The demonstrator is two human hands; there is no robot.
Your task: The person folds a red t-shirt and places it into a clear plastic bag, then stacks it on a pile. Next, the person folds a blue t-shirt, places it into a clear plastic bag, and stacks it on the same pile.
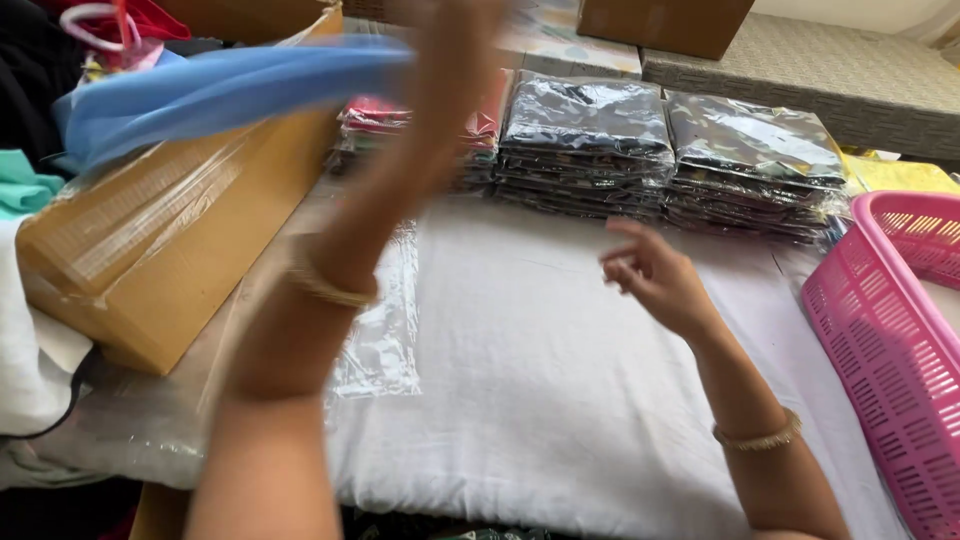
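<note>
My left hand [450, 90] is raised high and blurred, gripping a blue cloth [200, 95] that trails to the left over a cardboard box [170, 270]. My right hand [655, 275] hovers above the white cloth-covered surface [540, 380], fingers loosely curled and holding nothing. A clear plastic bag [385, 330] lies flat on the white surface under my left forearm. Both wrists wear gold bangles.
Stacks of dark garments packed in clear bags [670, 150] line the far side, beside a stack of pink packed ones [385, 120]. A pink plastic basket [890, 340] stands at the right. Loose clothes [25, 185] pile up at the left.
</note>
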